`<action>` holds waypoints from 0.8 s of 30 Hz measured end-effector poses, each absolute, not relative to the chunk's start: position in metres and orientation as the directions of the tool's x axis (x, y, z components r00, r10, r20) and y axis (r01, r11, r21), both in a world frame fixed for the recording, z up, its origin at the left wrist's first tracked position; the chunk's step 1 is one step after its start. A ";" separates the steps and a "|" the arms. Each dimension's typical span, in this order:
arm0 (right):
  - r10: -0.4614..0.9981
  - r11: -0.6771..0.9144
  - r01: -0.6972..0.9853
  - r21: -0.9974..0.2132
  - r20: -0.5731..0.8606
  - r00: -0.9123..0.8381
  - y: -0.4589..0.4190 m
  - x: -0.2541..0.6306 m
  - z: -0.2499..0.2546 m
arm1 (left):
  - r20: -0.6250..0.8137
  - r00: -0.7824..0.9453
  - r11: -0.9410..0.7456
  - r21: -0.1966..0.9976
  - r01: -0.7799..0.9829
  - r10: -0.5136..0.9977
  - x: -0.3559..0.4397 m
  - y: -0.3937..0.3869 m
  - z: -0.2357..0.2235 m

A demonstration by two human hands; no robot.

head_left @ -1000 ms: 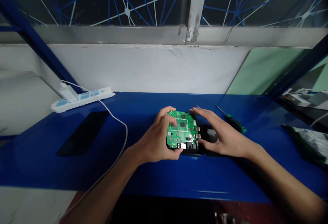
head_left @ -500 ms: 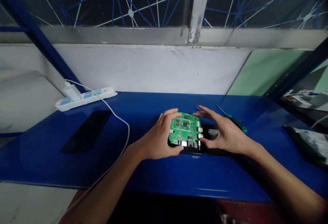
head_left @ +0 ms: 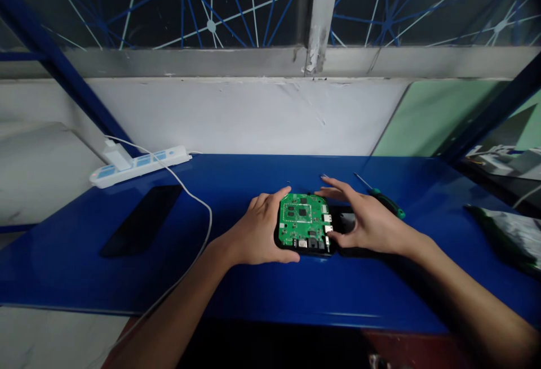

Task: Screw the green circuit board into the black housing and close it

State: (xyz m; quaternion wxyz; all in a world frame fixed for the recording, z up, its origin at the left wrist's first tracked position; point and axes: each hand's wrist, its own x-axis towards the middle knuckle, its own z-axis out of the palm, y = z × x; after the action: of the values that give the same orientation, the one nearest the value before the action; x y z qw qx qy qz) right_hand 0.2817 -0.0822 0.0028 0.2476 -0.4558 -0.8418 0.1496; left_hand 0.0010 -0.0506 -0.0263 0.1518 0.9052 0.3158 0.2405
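A green circuit board [head_left: 298, 214] lies in a shallow black plastic case [head_left: 279, 239], with metal ports along its front and right edges. My left hand [head_left: 257, 231] curves round the left side, index finger at the back corner and thumb along the front edge. On the other side, my right hand [head_left: 369, 219] has its thumb by the right-hand ports and its fingers at the back right corner. Under the right hand is a second black casing part [head_left: 344, 219], partly hidden. Beyond it lies a screwdriver [head_left: 386, 201] with a green and black handle.
A white power strip [head_left: 169, 156] with a plug and a white cable [head_left: 198, 200] sits at the back left of the blue table [head_left: 253, 296]. A dark flat phone-like slab [head_left: 141, 222] lies before it. A silvery, green-edged bag [head_left: 507, 234] is at the right.
The circuit board has settled lower and flatter in the black case. My left thumb has slid off the front ports to the case's front edge. My right hand has hardly moved.
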 end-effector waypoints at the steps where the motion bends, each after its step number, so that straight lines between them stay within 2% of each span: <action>1: 0.841 0.540 0.692 -0.478 0.277 -0.465 -0.082 0.281 0.003 | 0.346 0.682 -0.756 0.422 0.500 0.644 0.001 -0.051 -0.027; 4: 0.838 0.544 0.689 -0.479 0.273 -0.472 -0.082 0.280 0.003 | 0.356 0.659 -0.743 0.422 0.520 0.663 0.002 -0.051 -0.028; 10: 0.836 0.544 0.661 -0.517 0.268 -0.479 -0.082 0.283 0.002 | 0.277 0.646 -0.694 0.423 0.583 0.711 0.005 -0.051 -0.026; 15: 0.851 0.512 0.657 -0.554 0.223 -0.475 -0.082 0.286 0.002 | 0.272 0.664 -0.704 0.441 0.557 0.696 0.006 -0.048 -0.025; 24: 0.845 0.519 0.672 -0.529 0.201 -0.495 -0.084 0.284 0.006 | 0.271 0.651 -0.685 0.485 0.544 0.709 0.006 -0.051 -0.022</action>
State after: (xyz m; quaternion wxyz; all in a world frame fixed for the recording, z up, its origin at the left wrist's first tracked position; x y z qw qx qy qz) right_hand 0.2843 -0.0841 0.0055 0.2233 -0.4502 -0.8424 0.1944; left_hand 0.0063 -0.0511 -0.0223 0.1835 0.8897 0.3522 0.2252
